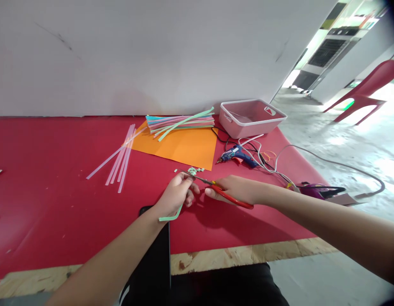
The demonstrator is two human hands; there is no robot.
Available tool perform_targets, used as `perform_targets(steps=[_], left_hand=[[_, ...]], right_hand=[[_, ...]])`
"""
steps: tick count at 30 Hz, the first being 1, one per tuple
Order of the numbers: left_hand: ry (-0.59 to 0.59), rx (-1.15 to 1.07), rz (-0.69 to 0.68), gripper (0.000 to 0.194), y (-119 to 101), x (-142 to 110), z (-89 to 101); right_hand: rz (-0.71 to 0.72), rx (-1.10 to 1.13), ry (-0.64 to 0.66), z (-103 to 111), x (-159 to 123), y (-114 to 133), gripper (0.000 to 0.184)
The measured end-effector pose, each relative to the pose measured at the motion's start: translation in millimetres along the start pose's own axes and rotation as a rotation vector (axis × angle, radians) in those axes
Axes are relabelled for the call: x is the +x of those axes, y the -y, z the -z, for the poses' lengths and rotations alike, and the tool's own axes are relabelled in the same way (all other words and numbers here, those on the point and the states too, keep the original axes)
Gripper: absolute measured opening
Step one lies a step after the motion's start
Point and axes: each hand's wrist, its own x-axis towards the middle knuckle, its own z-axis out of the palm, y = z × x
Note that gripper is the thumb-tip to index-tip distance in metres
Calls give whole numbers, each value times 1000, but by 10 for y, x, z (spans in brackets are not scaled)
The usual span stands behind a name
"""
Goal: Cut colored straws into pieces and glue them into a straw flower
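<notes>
Green straw point(175, 217) in the left hand point(174, 194), over the near part of the bench point(72, 191): gripping it in curled fingers, slanting its long axis away and rightward, turning the bent end left. Clasping red-handled scissors point(227, 196) in the right hand point(237, 187), pointing them away and leftward. Showing an unreadably small white label point(235, 149) on the blue glue gun point(246, 158).

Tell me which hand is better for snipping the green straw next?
Probably the right hand: it holds the red-handled scissors, their blades pointing toward the left hand. The left hand grips the bent green straw, so it seems better placed for steadying.
</notes>
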Motion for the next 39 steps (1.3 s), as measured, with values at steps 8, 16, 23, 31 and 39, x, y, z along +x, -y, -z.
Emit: perform_targets(steps=[8,16,23,31,39], left_hand=[[-9,11,15,9,5,10,17],[-7,-35,41,10,0,5,24],[-45,-127,13,11,-47,0,1],[-15,-140,33,10,-48,-32,-16],[-88,-129,20,11,-12,6,-8]], right_hand=[[126,-25,9,32,61,-24,68],[94,119,39,-7,132,-149,65],[10,87,-71,-17,32,-126,56],[-31,88,-73,-78,-25,-54,56],[-38,29,-110,-178,0,-75,64]])
